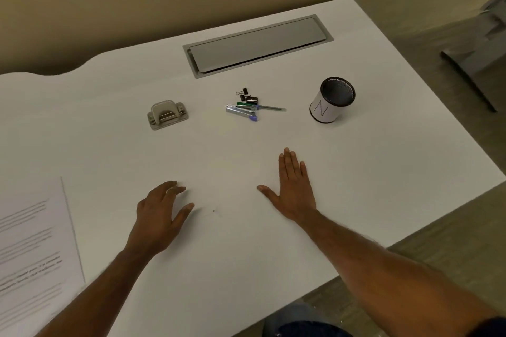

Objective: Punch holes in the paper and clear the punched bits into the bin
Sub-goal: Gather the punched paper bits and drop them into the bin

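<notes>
A grey two-hole punch (pixel 167 114) stands on the white desk (pixel 109 150), left of centre and far from both hands. Printed paper (pixel 32 249) lies at the desk's left front edge. A small round bin (pixel 332 100), black mesh inside with a white wrap marked "N", stands at the right rear. My left hand (pixel 161 213) hovers low over the desk near the front, fingers loosely curled and apart, holding nothing. My right hand (pixel 294 189) lies flat on the desk with fingers extended, empty.
A cluster of small items (pixel 250 108) sits between the punch and the bin: a metal stapler, pens and black binder clips. A grey cable hatch (pixel 257 45) is set into the desk's rear. The desk's right edge runs diagonally near the bin.
</notes>
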### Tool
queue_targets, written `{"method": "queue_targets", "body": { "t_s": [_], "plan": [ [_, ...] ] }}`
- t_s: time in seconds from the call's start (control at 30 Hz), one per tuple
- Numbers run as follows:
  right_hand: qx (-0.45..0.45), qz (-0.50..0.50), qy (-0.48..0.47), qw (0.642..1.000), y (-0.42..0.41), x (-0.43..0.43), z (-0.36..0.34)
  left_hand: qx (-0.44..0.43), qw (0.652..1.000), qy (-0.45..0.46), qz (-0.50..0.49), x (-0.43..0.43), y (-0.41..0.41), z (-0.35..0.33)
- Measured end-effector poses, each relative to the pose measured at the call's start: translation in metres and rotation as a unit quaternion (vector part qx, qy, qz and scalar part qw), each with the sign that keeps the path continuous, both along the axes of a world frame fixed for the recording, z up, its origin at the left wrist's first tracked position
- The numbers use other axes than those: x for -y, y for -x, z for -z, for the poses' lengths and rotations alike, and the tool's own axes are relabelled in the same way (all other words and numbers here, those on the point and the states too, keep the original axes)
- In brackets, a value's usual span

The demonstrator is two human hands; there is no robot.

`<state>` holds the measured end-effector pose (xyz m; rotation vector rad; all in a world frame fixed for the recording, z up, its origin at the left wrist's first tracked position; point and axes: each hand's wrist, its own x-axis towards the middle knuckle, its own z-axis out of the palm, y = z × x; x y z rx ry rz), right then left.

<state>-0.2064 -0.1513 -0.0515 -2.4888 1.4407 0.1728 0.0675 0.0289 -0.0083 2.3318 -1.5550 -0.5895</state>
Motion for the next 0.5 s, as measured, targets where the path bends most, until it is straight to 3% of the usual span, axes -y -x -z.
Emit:
{"method": "queue_targets", "body": {
  "t_s": [0.33,0.5],
  "plan": [
    [0.036,-0.232,-0.014,0.972,-0.053,-0.083,0.007,0.04,0.997,-0.032,0.062,-0.037,0.001,0.013],
    [0.049,-0.228,0.002,0.972,-0.063,-0.109,0.009,0.056,0.994,-0.048,0.076,-0.047,0.007,0.029]
  ]
}}
